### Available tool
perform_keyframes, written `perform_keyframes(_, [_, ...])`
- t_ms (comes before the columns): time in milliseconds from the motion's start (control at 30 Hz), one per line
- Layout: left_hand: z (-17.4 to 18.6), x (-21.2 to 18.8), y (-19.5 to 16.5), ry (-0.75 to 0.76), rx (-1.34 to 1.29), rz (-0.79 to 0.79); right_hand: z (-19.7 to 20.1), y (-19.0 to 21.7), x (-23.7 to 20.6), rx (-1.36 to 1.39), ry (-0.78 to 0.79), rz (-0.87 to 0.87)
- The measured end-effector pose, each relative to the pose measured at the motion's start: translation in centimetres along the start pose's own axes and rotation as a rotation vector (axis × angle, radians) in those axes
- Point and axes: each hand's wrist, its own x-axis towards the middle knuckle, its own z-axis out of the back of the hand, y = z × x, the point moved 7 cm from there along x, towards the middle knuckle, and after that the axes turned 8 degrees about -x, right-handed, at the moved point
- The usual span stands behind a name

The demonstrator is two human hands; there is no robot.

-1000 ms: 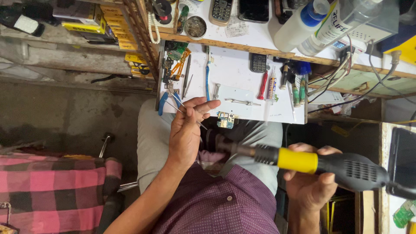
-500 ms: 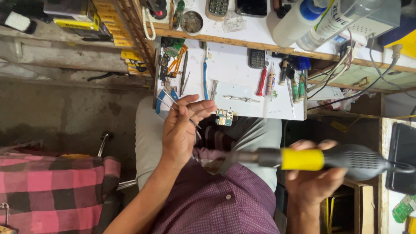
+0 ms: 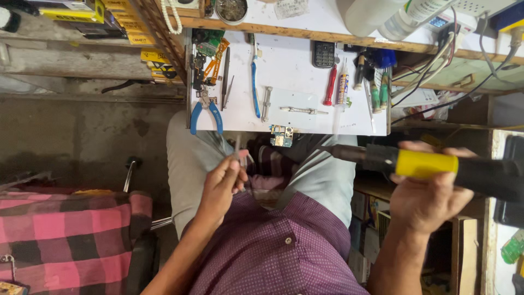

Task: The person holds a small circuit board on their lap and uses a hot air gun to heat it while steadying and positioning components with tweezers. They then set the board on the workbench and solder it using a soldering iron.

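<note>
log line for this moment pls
left hand: pinching thin metal tweezers | right hand: gripping black-and-yellow hot-air tool | small circuit board: white tray edge

Small white worktop (image 3: 295, 76) at the front, wooden shelf (image 3: 327, 34) right behind it. Bare grey concrete floor (image 3: 82, 131) on the left, stained, with a low concrete ledge (image 3: 65, 57) by the yellow boxes (image 3: 123, 22). Metal chair frame (image 3: 130, 169) beside a pink and black checked cloth (image 3: 65, 235). Loose cables (image 3: 436, 65) hang off the shelf on the right. Wooden cubbies (image 3: 464, 246) lower right, in shadow. Light is even and flat, brightest on the worktop.
</note>
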Motion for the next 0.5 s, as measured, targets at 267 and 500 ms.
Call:
perform_keyframes(267, [0.4,-0.3,3.9,0.044,0.129,0.053,-4.4,-1.9,0.1,-0.168,0.117,-0.019])
perform_keyframes(500, [0.1,0.4,4.0,0.092,0.086,0.006,-6.2,-3.8,1.7,-0.338,0.158,-0.050])
